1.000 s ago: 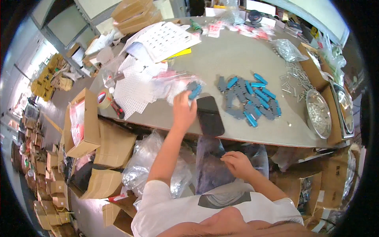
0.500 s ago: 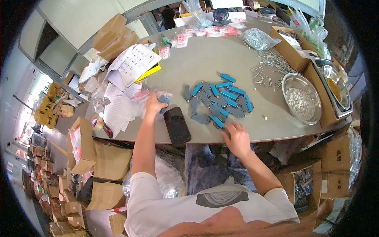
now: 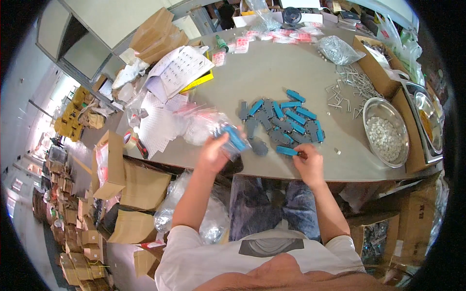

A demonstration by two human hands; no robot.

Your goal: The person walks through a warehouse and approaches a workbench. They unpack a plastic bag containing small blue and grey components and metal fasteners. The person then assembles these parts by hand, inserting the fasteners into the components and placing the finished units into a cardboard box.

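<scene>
Parts in blue and grey plastic [image 3: 296,117] lie in a loose heap on the grey table [image 3: 252,70], right in front of the person I'm watching. The right hand [image 3: 309,163] is at the heap's near edge, thumb and fingers pinched on the end of one blue-sided part [image 3: 287,151]; I can't tell whether it has left the tabletop. The left hand [image 3: 213,153] grips a clear plastic bag [image 3: 234,139] with blue pieces showing through it, held left of the heap, though blur hides just how the fingers sit. A dark phone [image 3: 233,168] peeks out below that hand, mostly covered.

Left of the bag I see clear bags with red edges [image 3: 198,116] beside white dotted sheets [image 3: 158,121]. A printed page [image 3: 183,72] lies farther back, over something yellow [image 3: 200,81]. To the right, a steel bowl [image 3: 382,106] holds small white pellets [image 3: 385,138], and bent metal pins [image 3: 360,81] are scattered just behind it.
</scene>
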